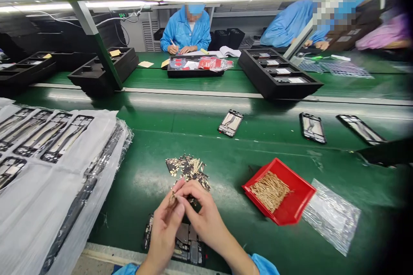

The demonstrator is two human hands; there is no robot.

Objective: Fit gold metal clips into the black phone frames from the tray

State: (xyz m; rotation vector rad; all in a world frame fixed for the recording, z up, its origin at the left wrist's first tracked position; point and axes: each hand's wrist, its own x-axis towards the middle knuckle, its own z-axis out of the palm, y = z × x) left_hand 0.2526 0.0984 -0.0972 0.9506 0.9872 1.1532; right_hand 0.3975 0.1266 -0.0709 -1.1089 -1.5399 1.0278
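Note:
My left hand (166,223) and my right hand (201,212) meet over the green bench, fingertips pinched together on a small gold and black part (172,197). Under them lies a dark phone frame (189,245) at the near edge. Just beyond my fingers sits a loose heap of small gold and black parts (189,169). A red bin (298,191) holding thin gold strips stands to the right of my right hand.
White bagged trays of phone frames (48,146) fill the left. Three phone frames (230,122) lie on the conveyor belt. An empty clear bag (332,215) lies right of the bin. Black trays (277,73) and people in blue coats are across the line.

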